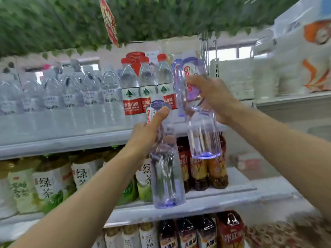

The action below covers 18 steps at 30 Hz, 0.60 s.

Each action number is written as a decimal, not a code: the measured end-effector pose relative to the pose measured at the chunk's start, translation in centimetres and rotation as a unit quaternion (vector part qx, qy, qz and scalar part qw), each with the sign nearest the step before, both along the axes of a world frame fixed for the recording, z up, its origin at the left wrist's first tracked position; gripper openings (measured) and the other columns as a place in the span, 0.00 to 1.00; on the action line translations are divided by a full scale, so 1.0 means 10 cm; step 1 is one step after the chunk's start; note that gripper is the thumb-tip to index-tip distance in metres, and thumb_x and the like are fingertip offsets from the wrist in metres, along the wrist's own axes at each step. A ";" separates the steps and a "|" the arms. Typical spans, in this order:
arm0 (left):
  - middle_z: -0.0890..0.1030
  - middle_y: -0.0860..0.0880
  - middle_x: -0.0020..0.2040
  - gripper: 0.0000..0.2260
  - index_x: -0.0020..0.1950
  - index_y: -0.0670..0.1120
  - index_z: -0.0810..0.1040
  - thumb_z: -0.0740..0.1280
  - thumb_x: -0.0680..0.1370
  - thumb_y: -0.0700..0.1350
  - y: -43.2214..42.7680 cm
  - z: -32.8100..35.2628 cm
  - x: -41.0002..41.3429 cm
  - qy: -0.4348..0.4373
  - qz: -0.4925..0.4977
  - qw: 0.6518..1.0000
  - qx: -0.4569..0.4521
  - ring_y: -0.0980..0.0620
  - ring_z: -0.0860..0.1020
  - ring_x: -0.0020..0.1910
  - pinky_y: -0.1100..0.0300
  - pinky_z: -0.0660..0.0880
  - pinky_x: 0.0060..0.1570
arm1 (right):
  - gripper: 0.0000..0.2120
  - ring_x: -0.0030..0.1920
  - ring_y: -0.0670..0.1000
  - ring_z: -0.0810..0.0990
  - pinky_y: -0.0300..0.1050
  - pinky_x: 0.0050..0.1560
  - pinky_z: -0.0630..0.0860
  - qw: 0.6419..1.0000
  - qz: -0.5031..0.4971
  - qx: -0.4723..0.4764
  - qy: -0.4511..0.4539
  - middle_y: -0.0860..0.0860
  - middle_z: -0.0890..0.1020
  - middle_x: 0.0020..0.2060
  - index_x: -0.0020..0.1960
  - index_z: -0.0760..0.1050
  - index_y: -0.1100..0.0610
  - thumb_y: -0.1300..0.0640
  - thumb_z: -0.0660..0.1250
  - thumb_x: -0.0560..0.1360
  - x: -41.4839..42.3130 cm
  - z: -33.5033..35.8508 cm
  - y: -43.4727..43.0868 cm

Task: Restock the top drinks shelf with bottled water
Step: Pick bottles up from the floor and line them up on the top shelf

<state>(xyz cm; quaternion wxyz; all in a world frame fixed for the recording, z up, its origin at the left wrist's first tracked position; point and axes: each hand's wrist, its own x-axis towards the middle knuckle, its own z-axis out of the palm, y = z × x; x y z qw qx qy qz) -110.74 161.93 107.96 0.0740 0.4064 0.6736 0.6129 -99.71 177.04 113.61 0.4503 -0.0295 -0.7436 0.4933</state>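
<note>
Two bottles of water are held up before the top shelf, one in each hand, and neither is set down yet. The left hand is wrapped round the upper body of the lower bottle, thumb laid up along its label. The right hand is clamped on the waist of the raised bottle, which is lifted to the right end of the row, just right of the red-capped bottles.

Trouble is most likely at the shelf lip. The raised bottle is tilted and gripped above its heavy lower half, so its base could be caught on the edge and levered out of the fingers. The red-capped bottles are packed tight beside the landing spot, and one could be toppled by a knuckle. A further violet bottle is seen just behind; whether it stands on the shelf cannot be told. The lower bottle hangs in front of the dark tea bottles and could clip them if swung.

Thin, clear, faintly violet plastic is shown, with vertical flutes, a pinched waist and a domed base. It is judged smooth, slippery and easily squashed. The labels are glossy white with red lettering.
</note>
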 end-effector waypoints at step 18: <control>0.81 0.46 0.59 0.58 0.66 0.47 0.76 0.62 0.48 0.85 0.55 0.49 -0.45 -0.003 0.060 0.998 0.019 0.44 0.78 0.59 0.39 0.69 0.64 | 0.49 0.53 0.54 0.84 0.60 0.63 0.76 0.999 -0.030 0.019 0.035 0.52 0.84 0.53 0.66 0.75 0.60 0.28 0.76 0.56 -0.93 0.56 1.09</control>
